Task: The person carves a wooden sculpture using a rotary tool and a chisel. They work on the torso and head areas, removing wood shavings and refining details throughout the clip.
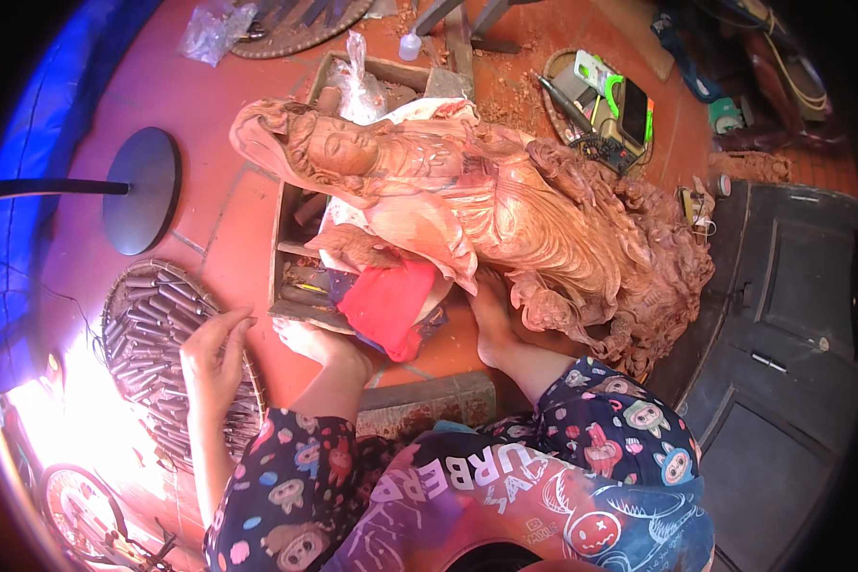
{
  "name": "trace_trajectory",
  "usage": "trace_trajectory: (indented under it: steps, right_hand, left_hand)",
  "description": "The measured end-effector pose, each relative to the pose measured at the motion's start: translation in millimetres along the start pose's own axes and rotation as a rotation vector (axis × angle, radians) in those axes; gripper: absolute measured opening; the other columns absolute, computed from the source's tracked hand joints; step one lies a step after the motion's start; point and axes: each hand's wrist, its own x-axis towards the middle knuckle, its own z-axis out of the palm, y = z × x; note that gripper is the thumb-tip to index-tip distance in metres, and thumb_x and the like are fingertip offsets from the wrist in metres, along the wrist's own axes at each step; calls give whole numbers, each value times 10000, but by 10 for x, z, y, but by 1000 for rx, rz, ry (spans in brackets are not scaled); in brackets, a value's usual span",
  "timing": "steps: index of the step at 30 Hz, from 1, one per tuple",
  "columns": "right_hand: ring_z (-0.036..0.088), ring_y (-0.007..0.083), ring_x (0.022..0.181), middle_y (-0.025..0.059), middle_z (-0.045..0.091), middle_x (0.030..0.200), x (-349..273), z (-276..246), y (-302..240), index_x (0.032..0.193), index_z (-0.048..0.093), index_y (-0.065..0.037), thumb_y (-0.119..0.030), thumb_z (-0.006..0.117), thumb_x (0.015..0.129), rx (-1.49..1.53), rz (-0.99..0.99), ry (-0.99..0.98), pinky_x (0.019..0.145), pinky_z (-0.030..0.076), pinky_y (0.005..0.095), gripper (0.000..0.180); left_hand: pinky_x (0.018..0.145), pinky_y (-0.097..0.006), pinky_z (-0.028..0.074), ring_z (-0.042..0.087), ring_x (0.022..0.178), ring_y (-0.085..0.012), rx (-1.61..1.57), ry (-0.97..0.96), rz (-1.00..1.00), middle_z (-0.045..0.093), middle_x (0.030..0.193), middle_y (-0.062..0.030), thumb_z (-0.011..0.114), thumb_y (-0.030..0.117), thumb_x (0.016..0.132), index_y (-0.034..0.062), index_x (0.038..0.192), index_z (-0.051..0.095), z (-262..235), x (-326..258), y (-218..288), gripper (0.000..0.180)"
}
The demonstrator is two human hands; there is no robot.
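Note:
My left hand (215,357) is raised over the right side of a round woven tray (248,405). Its fingers stretch forward and look slightly bent, and no object shows in them. Many dark carving tools (157,324) with rod-like handles fill that tray. In front of me lies a large carved wooden statue (486,200) of a robed figure, head to the left and ornate base to the right. It rests across a wooden box (278,257). Against its near side are a red cloth (386,300) and a brown cloth-like bundle (353,246). My right hand does not show.
My bare feet are on the red tiles by the box. A black round stand base (143,191) is at left. Far right, a basket (555,105) holds a phone (635,112) and a power unit (612,138). Dark wooden panels (782,353) lie at right. Clear plastic (357,86) is behind the statue.

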Motion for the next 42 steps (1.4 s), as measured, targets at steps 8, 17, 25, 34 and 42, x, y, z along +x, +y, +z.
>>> trace_trajectory:
  steps: [8, 17, 25, 34, 42]
  right_hand:
    - [543, 214, 998, 72, 604, 1065, 49, 255, -357, 1190, 604, -10, -172, 620, 888, -113, -147, -96, 862, 440, 394, 343]
    - [546, 190, 958, 59, 604, 1034, -72, -1672, -46, 1188, 601, 2, -138, 643, 880, -147, -441, 34, 849, 441, 358, 342]
    - [548, 169, 923, 48, 604, 1007, -1221, -3926, -1116, 1186, 599, 12, -109, 663, 872, -214, -683, 236, 838, 442, 326, 343]
    - [550, 145, 883, 36, 603, 976, -2035, -3880, -2563, 1184, 596, 24, -76, 686, 864, -357, -1006, 72, 825, 443, 290, 348]
    - [552, 123, 848, 24, 603, 949, -2360, -3400, -2873, 1182, 593, 34, -47, 706, 856, -468, -1059, -98, 813, 444, 259, 354]
  left_hand:
    - [723, -293, 536, 714, 793, -164, -293, 213, -406, 728, 824, -136, 592, 24, 940, -33, 1066, 692, 501, -980, -438, 170]
    - [729, -326, 551, 735, 811, -205, -463, 147, -520, 742, 850, -131, 615, 190, 945, -8, 1048, 708, 1132, -1627, -422, 243]
    - [748, -302, 572, 726, 841, -243, -497, 415, -388, 701, 915, -119, 658, -38, 851, -29, 1040, 658, 1409, -1975, -297, 190]
    - [721, -384, 555, 706, 850, -269, -21, 565, -314, 663, 649, -128, 702, 245, 878, 21, 820, 699, 1306, -2200, -725, 232]
    - [706, -399, 539, 709, 727, -290, -320, 378, -853, 715, 766, -161, 691, 351, 872, 59, 903, 759, 1016, -2072, -785, 302]
